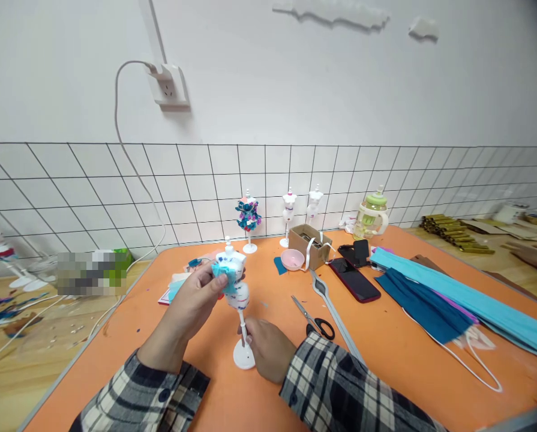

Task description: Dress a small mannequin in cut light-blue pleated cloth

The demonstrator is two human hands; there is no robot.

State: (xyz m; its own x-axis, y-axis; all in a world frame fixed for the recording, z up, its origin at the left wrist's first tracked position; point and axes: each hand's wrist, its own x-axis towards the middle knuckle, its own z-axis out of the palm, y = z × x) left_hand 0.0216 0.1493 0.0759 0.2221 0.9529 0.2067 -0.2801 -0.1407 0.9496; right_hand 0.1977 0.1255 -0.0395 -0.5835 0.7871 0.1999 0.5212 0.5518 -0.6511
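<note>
A small white dress-form mannequin [238,297] with blue marks on its torso stands in front of me on a round white base. My left hand [200,294] is closed on a crumpled piece of light blue fabric [225,277], pressed against the mannequin's chest. Lower down, my right hand [268,345] is wrapped around the mannequin's thin pole just above the base; its fingertips are partly hidden. Black-handled scissors [315,324] lie spread on the table, right of the mannequin.
Behind stand a mannequin covered in blue and purple pieces [249,215], two bare mannequins [288,210], a pink bowl [292,260], a cardboard box [315,255] and a bottle [371,216]. A phone [356,281], grey strap [340,321] and blue fabric [430,306] lie right on the orange table [205,384].
</note>
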